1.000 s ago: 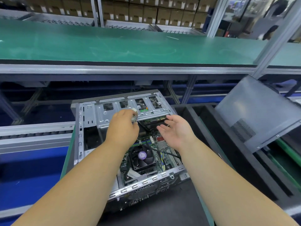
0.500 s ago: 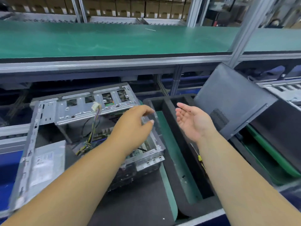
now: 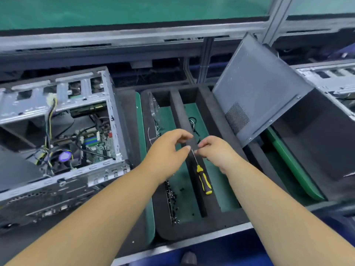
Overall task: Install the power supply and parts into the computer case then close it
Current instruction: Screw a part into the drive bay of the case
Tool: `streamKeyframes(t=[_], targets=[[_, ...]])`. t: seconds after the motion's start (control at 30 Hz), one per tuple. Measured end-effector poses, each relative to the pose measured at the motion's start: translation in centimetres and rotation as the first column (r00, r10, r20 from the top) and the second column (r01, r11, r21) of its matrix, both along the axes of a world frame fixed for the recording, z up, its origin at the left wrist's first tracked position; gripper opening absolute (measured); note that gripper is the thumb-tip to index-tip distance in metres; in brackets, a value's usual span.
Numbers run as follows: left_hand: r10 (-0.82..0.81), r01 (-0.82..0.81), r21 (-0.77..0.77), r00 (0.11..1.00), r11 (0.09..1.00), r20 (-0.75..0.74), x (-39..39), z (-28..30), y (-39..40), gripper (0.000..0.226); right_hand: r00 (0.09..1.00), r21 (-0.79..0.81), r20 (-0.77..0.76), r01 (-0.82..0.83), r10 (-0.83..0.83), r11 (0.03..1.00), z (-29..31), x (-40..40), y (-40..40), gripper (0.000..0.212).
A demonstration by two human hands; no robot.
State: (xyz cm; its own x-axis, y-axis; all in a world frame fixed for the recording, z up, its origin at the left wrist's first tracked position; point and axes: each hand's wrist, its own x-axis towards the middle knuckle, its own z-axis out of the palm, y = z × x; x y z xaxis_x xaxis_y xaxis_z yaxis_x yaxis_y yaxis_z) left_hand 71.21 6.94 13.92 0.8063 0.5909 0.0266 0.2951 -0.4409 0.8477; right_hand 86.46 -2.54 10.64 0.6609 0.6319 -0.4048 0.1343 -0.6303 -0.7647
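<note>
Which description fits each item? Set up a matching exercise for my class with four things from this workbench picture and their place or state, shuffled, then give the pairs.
Things:
1. screwdriver
2. computer case
3. side panel
4. loose screws

Descriptions:
A. leaning tilted at the right of the foam tray
B. lying on the tray's middle divider
C. open, wiring and fan showing
D. scattered in the tray's left compartment

Pairs: 1-B, 2-C, 3-A, 4-D
</note>
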Motion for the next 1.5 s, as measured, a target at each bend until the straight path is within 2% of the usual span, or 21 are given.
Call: streamKeyframes(t=[0.13,0.23,0.33,0.43,0.5,0.67,0.77,0.83,0.97,1.03,1.17,1.5], targets=[[0.103,-0.103,0.008,0.992,0.995,-0.078,-0.5,-4.1,0.2,0.029,0.973,-0.221,0.080,-0.196,0.219,0.955,-1.5,0.3,-0.8,0.039],[0.143,-0.139,0.033,0.974,0.990,-0.178,-1.7,-7.0,0.7,0.032,0.925,-0.377,0.068,-0.324,0.374,0.868,-2.0,0.0,-1.2,0.055],[0.031,0.053,0.244,0.943,0.968,-0.331,-3.1,-9.5,0.9,0.041,0.882,-0.456,0.066,-0.389,0.466,0.800,-2.2,-0.2,-1.2,0.059],[-0.040,0.200,0.433,0.936,0.879,-0.351,-3.8,-11.1,0.9,0.046,0.859,-0.501,0.098,-0.394,0.503,0.770,-2.0,-0.4,-0.9,0.058],[-0.029,0.207,0.481,0.936,0.852,-0.350,-3.8,-11.8,0.8,0.047,0.846,-0.502,0.139,-0.388,0.515,0.773,-2.0,-0.3,-0.6,0.051],[0.048,0.142,0.513,0.939,0.846,-0.340,-3.6,-12.3,0.8,0.039,0.909,-0.272,0.177,-0.322,0.376,0.907,-2.5,-0.9,0.0,0.019],[0.058,0.127,0.506,0.940,0.853,-0.335,-3.5,-12.1,0.6,0.028,0.855,-0.257,0.296,-0.359,0.427,0.897,-2.8,-1.7,0.1,0.005],[0.060,0.125,0.511,0.942,0.851,-0.330,-3.5,-12.1,0.6,0.026,0.809,-0.274,0.328,-0.412,0.487,0.869,-3.0,-2.4,0.1,0.005],[0.062,0.127,0.537,0.945,0.834,-0.321,-3.4,-12.2,0.7,0.023,0.700,-0.396,0.297,-0.530,0.650,0.750,-3.6,-3.8,0.1,0.011],[0.064,0.123,0.547,0.949,0.828,-0.310,-3.3,-12.1,0.7,0.024,0.672,-0.433,0.278,-0.550,0.686,0.714,-3.8,-4.2,0.1,0.013],[0.066,0.119,0.550,0.950,0.826,-0.304,-3.2,-12.2,0.7,0.025,0.653,-0.447,0.282,-0.559,0.703,0.698,-4.0,-4.5,0.2,0.013],[0.070,0.123,0.553,0.947,0.824,-0.314,-3.2,-12.2,0.9,0.023,0.680,-0.426,0.271,-0.550,0.681,0.719,-3.8,-4.7,0.3,0.012]])
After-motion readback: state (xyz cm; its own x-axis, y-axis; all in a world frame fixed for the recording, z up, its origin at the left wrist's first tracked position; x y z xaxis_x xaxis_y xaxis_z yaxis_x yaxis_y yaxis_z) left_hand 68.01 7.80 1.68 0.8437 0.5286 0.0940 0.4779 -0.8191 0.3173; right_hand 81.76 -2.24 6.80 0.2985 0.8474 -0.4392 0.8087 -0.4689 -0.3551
